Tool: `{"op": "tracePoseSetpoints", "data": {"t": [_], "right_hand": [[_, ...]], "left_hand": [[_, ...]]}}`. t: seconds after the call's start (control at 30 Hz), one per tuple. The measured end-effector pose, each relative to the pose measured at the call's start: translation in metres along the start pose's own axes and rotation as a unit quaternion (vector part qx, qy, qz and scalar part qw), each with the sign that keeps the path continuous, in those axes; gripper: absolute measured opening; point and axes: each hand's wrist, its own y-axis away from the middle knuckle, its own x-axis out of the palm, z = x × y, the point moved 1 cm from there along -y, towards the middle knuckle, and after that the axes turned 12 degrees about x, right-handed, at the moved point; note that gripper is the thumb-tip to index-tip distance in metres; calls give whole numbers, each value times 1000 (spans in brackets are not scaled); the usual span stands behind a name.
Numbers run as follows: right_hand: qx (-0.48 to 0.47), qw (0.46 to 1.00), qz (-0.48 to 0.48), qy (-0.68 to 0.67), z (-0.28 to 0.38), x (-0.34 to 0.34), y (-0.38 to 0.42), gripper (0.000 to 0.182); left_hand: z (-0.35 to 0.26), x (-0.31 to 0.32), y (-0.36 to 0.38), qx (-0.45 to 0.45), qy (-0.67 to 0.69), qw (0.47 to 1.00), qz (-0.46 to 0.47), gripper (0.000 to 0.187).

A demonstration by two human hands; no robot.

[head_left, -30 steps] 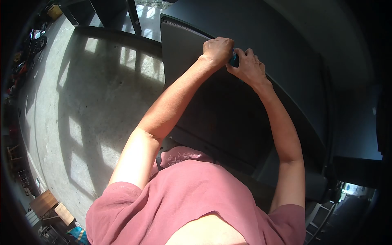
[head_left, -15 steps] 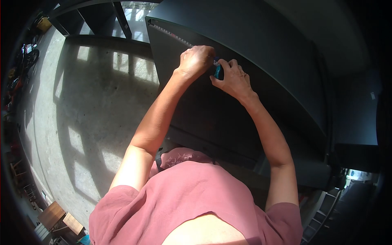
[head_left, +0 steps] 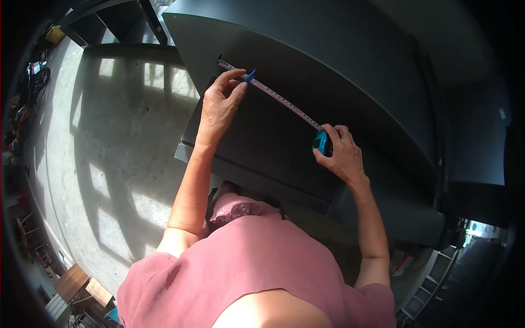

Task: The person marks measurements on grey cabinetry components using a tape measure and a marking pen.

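Note:
My right hand (head_left: pixel 344 154) is closed round a teal and black tape measure (head_left: pixel 322 142). The tape's pale blade (head_left: pixel 284 101) runs out up and to the left, past my left hand, and its hooked end lies over the dark panel (head_left: pixel 202 41). Between the thumb and fingers of my left hand (head_left: pixel 220 104) is a small blue object (head_left: pixel 250 75), held at the blade; what it is exactly cannot be made out.
Dark cabinet-like panels (head_left: pixel 350 71) stretch across the right side. A dark open frame (head_left: pixel 117 22) stands at the upper left on the concrete floor (head_left: pixel 126 142). Wooden pieces (head_left: pixel 71 281) lie at the lower left, and a ladder-like rack (head_left: pixel 429 284) is at the lower right.
My hands have moved apart, the left one leftward and the right one down and right. More blade shows between them, and its hooked end has shifted down and right, off the panel's corner.

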Motion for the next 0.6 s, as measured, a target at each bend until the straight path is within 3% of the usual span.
{"op": "tracePoseSetpoints", "data": {"t": [0.2, 0.6], "right_hand": [[6, 998, -50, 25, -52, -33, -9, 57], [16, 996, -49, 67, -65, -43, -47, 56]], "left_hand": [[-17, 49, 6, 20, 28, 998, -44, 28], [-23, 83, 32, -15, 40, 999, -15, 28]]}}
